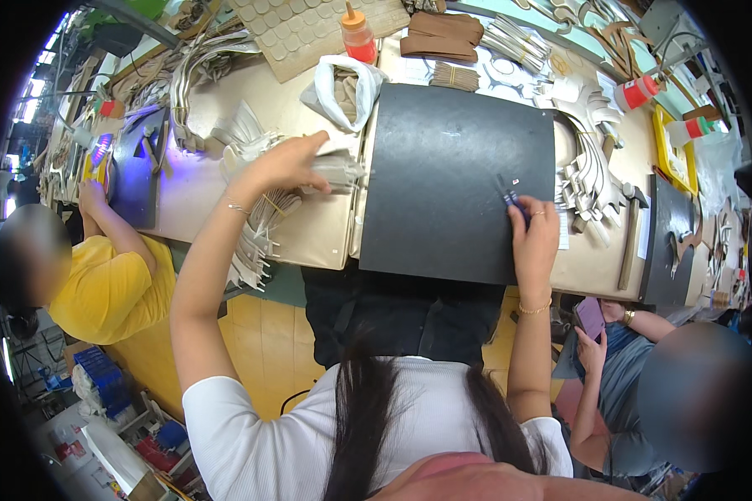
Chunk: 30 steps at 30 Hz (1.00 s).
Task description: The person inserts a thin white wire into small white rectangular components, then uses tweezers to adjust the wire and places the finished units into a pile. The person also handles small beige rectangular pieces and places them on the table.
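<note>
My left hand (288, 163) reaches over a pile of pale cut strips (338, 171), its fingers apart and holding nothing that I can see. Fanned bundles of similar pale pieces (246, 138) lie beside and beneath that wrist. On the right half of a black board (455, 175), my right hand (535, 238) is closed around a small tool with a dark blue handle (516, 204). Its thin metal tip points up and left; the kind of tool is hard to make out. A tiny white scrap (515, 181) lies close to that tip.
Behind the board are a white bag (342, 92) of beige pieces, an orange-capped bottle (358, 37) and brown strips (443, 35). Curved pale pieces (589, 159) and a hammer (631, 234) lie to the right. People sit on both sides; one holds a phone (590, 319).
</note>
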Motion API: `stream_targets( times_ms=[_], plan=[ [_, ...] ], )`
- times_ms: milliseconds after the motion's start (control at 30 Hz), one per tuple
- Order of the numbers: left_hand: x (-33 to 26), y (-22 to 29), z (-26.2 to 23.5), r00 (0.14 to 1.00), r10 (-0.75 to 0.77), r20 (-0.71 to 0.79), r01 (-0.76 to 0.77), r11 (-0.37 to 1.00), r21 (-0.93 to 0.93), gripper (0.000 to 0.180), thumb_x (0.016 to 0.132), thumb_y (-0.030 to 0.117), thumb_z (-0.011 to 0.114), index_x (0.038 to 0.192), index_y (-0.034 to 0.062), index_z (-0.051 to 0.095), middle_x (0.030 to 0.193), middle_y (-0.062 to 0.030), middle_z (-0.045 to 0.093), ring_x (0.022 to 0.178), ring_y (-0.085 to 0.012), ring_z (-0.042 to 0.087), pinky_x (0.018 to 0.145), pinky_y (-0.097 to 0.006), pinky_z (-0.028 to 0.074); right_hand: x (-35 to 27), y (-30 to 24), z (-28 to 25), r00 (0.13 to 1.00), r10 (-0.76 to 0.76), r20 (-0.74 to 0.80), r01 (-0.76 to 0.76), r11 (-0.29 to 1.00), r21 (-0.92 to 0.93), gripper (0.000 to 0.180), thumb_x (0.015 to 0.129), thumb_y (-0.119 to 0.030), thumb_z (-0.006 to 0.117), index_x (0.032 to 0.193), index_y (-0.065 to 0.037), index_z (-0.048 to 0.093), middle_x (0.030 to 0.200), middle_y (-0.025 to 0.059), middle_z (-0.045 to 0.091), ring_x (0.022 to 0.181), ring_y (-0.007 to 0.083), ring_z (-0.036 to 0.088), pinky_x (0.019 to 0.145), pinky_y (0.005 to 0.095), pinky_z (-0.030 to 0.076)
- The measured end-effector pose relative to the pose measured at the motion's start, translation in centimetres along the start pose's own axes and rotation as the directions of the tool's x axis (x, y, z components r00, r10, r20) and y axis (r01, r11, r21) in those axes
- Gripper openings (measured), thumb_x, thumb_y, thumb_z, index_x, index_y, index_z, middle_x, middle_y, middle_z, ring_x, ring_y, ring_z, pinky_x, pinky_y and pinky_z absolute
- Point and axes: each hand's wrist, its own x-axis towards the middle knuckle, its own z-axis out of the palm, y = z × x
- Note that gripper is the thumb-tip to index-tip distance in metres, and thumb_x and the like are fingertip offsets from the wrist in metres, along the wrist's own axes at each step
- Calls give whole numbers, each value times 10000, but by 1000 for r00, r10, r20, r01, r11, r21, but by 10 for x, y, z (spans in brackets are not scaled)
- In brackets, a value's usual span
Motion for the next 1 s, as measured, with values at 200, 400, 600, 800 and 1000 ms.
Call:
stream_targets(
  times_ms=[200, 400, 600, 800, 1000],
  plan=[
    [-18, 40, -10, 957, 159, -241, -243, 895, -373, 854, 700, 351, 927, 1339, 1, 483, 1224, -245, 670, 1176, -329, 649, 993, -389, 493, 7, -28, -14, 977, 19, 212, -116, 884, 453, 626, 786, -204, 866, 1347, -80, 614, 1211, 113, 587, 1037, 243, 583, 808, 379, 516],
    [-6, 118, 38, 946, 209, -247, -299, 860, -414, 750, 736, 293, 902, 1278, -11, 482, 1134, -258, 647, 1108, -401, 635, 933, -445, 502, -5, -82, 30, 861, -77, 503, -493, 116, 862, 950, 779, -297, 916, 1530, -40, 395, 1302, 105, 579, 1080, 148, 602, 916, 295, 541],
    [-7, 154, 71, 828, 262, -495, -367, 922, -126, 810, 706, 174, 890, 1355, -34, 452, 1165, -247, 569, 1081, -435, 574, 939, -473, 476, -6, -74, 35, 888, 110, 447, -460, 182, 869, 759, 848, -381, 862, 1376, 42, 519, 1165, 100, 680, 1028, 125, 648, 869, 276, 556],
    [-10, 162, 79, 806, 269, -528, -347, 936, -53, 898, 686, 226, 906, 1398, -41, 429, 1183, -236, 538, 1079, -416, 551, 924, -461, 480, -2, -73, 33, 891, 154, 427, -452, 231, 861, 444, 913, -207, 797, 1244, 22, 609, 1056, 71, 702, 894, 89, 653, 683, 222, 550],
    [-13, 153, 79, 708, 272, -652, -414, 907, -72, 1086, 724, 351, 905, 1557, 19, 293, 1307, -237, 499, 1169, -396, 536, 1015, -460, 459, 13, -72, 18, 885, 214, 413, -462, 312, 830, 294, 946, -176, 759, 1151, 6, 652, 960, 35, 701, 711, 63, 632, 486, 196, 471]
  ],
)
